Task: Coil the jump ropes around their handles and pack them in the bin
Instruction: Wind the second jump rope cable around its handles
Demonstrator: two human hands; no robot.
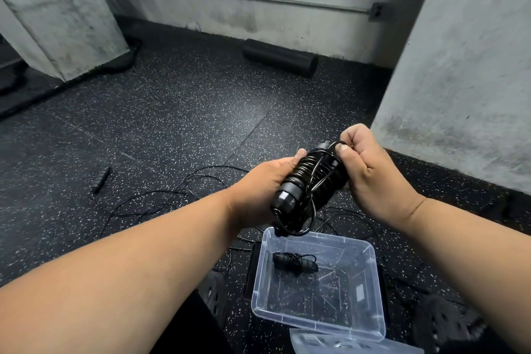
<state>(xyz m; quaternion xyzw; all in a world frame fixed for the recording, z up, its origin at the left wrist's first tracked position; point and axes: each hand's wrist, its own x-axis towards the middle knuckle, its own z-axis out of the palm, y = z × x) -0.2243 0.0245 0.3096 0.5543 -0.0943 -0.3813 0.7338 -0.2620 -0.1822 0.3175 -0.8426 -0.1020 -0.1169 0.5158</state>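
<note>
A black jump rope (310,178) is wound in tight coils around its two handles, held up over the floor. My left hand (258,184) grips the bundle from the left side. My right hand (365,164) pinches the rope's end at the bundle's upper right. A short loop of cord hangs below the bundle. Beneath it stands a clear plastic bin (370,296), with one coiled black jump rope (294,261) lying inside. Another rope's thin black cord (161,198) trails loose across the floor, its handle (100,179) lying to the left.
The floor is black speckled rubber. The bin's clear lid (344,343) lies at the bottom edge. A black foam roller (280,57) rests by the back wall. Concrete pillars rise at the left (57,14) and right (459,66). Dark shoes show near the bin.
</note>
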